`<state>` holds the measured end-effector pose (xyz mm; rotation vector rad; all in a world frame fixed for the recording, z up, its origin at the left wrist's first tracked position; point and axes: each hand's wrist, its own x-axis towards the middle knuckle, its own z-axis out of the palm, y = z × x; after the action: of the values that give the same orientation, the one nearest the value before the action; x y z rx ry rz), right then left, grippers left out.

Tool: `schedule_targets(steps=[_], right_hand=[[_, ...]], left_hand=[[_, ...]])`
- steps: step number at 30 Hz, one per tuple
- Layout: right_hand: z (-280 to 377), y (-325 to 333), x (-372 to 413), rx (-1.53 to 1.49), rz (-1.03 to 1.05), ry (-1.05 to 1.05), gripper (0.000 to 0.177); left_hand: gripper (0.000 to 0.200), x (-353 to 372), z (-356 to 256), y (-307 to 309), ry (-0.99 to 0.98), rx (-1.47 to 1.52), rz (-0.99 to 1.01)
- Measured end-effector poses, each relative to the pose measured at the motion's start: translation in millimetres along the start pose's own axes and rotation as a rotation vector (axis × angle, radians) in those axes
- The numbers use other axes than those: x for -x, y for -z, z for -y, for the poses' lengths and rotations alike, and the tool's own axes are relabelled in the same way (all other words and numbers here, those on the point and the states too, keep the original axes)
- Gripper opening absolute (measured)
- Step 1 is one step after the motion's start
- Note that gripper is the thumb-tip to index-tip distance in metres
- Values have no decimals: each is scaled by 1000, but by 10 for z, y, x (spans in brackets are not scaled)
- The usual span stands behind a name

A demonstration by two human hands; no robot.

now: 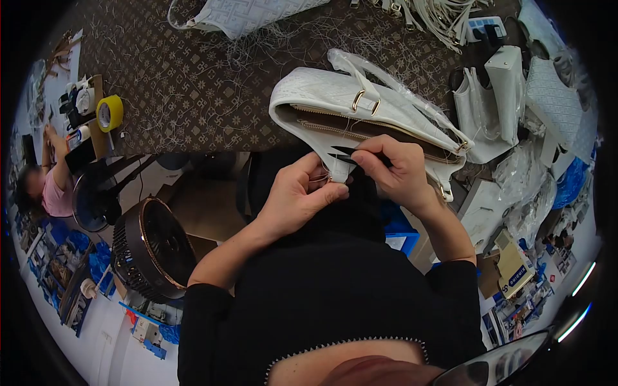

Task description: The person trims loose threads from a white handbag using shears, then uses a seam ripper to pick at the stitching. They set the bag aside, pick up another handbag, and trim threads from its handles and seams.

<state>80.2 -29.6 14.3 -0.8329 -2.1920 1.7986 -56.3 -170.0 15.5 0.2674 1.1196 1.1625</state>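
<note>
A white handbag (322, 87) lies on its side at the near edge of the patterned table, its brown zipped opening facing me. My left hand (299, 193) pinches the white tab at the bag's near corner, beside a small gold ring. Dark, pointed scissors or tweezers (341, 153) are in my right hand (393, 168), their tips at that tab; which tool it is cannot be made out. Gold buckles (365, 103) join the strap to the bag, and clear plastic wraps part of the handle.
Loose threads litter the brown patterned table (180, 83). More white bags (489, 103) stand at right, and another (257, 13) lies at the far edge. Yellow tape (109, 112) is at left. A black fan (154, 248) stands below left. A person (55, 186) sits far left.
</note>
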Motion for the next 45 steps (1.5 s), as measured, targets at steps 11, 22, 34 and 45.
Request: schedule_targets(steps=[11,22,34,45], right_hand=[[-57,217,-7,-813,-50,159,15],[94,-50,-171,154,62,-29,21],[275,121,-233,-409,193,-299,18],[210,125,-256,275,107,155,19]], left_hand=[[36,-12,6,6,66,102,-18],[36,-22,42,19,46,116,-10],[38,-12,2,6,73,137,0],[35,-27,15,-15,41,149,-1]])
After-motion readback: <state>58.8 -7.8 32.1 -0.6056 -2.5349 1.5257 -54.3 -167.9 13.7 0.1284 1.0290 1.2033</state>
